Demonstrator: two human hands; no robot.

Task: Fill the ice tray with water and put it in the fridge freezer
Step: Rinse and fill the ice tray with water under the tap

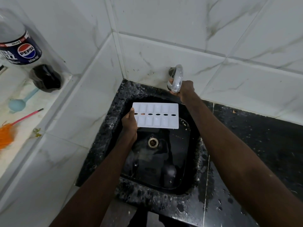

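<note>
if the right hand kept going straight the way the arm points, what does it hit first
The right hand is already on the tap; going straight on it would probably meet the tiled wall just behind the tap, though depth there is hard to judge.

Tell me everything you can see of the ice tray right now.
The ice tray is white, flat, rectangular, plastic-looking, with two rows of cube pockets and a middle row of oval holes. It looks empty. It is held roughly level above the black sink, below the tap. Only the left hand touches it, gripping its left end.
</note>
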